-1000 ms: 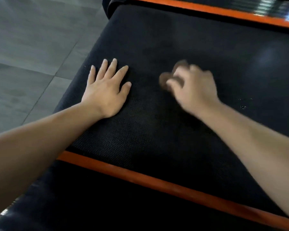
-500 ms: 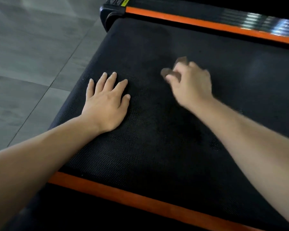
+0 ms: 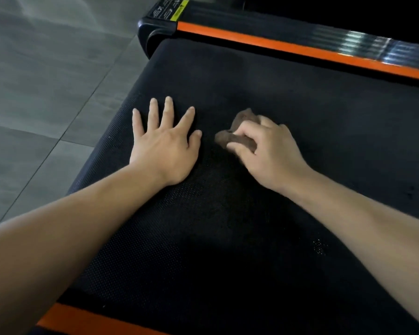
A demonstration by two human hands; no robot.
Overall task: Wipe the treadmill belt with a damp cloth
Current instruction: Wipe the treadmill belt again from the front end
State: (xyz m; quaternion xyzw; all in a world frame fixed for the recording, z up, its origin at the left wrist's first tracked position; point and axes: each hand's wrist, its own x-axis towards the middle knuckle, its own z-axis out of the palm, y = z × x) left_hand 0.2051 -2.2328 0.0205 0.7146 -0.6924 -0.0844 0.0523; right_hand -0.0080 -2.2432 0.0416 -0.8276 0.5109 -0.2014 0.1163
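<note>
The black textured treadmill belt (image 3: 228, 238) fills most of the view. My left hand (image 3: 165, 146) rests flat on it near its left edge, fingers straight and spread. My right hand (image 3: 269, 151) grips a small bunched brown cloth (image 3: 240, 131) and holds it down on the belt, a short gap to the right of my left thumb. Only the cloth's front folds show past my curled fingers.
Orange side rails run along the far side (image 3: 300, 48) and the near side (image 3: 82, 320) of the belt. A black end cap with a yellow label (image 3: 165, 18) sits at the far left corner. Grey floor tiles (image 3: 46, 81) lie to the left.
My right hand with the cloth has slid along the belt toward me and my left hand. My left hand stays flat on the belt. The view has shifted, showing more of the end cap.
</note>
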